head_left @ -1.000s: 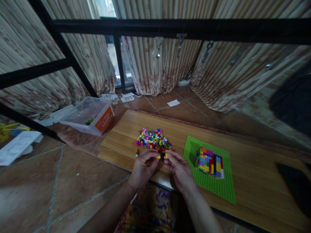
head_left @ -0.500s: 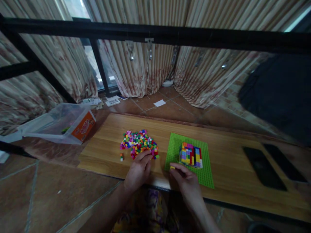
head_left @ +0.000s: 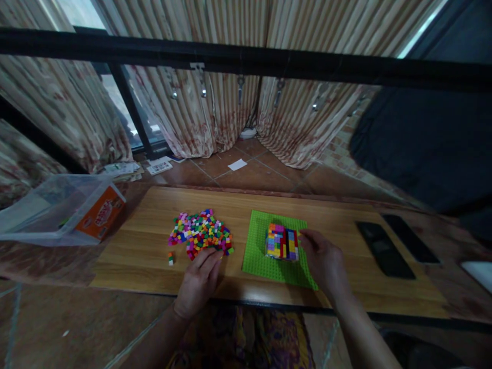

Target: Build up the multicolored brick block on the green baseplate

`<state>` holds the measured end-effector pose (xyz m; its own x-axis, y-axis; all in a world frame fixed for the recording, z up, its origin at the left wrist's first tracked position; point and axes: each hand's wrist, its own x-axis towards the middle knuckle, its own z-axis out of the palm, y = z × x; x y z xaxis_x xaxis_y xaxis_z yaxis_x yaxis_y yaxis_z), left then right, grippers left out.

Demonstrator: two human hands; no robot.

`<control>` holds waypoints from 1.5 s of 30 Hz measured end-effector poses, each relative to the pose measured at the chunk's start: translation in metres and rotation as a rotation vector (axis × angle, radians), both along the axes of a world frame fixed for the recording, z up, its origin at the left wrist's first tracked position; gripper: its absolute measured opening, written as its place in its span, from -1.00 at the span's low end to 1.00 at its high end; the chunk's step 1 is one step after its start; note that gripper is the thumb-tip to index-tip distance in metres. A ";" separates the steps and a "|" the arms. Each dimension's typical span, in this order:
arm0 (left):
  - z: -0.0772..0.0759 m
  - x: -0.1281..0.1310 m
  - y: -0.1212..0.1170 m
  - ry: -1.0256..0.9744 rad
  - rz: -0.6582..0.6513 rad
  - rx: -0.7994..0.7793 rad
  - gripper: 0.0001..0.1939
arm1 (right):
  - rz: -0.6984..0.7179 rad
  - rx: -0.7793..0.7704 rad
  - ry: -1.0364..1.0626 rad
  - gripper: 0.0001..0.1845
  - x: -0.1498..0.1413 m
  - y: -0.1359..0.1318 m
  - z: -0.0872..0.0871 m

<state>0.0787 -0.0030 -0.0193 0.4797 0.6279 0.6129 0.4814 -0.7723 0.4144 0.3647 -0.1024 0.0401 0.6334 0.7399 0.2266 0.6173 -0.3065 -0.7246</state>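
My left hand (head_left: 199,279) rests at the near edge of a heap of small multicoloured toy bricks (head_left: 200,230). Its fingers are closed together, with a speck of orange at the tips too small to name. My right hand (head_left: 325,261) is pinched at the right side of a block built of coloured bricks (head_left: 281,243). The yellow brick it held half a second ago is now hidden by the fingers. Under the built block lies a green studded baseplate (head_left: 255,246). A short stack of bricks (head_left: 171,258) stands apart, left of the heap.
The wooden table (head_left: 130,246) carries two dark flat phone-like slabs, one nearer (head_left: 384,248) and one farther (head_left: 411,238), at the right. A clear plastic box (head_left: 49,205) with an orange label stands at the left. Papers (head_left: 159,165) lie on the tiled floor beyond, before the curtains.
My right hand has moved from the near-left side of the built block round to its right side. My left hand stays by the heap. The whole view has shifted to the right.
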 end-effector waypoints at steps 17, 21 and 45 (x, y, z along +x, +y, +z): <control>-0.003 -0.001 0.001 0.003 0.001 0.040 -0.80 | 0.426 -0.020 0.414 -0.70 0.049 0.047 -0.019; -0.002 -0.001 0.001 0.012 0.002 0.023 -0.80 | 0.434 -0.031 0.462 -0.64 0.050 0.055 -0.013; -0.003 -0.001 -0.001 0.001 0.000 -0.016 -0.80 | 0.179 0.122 0.802 -0.42 0.019 0.052 -0.024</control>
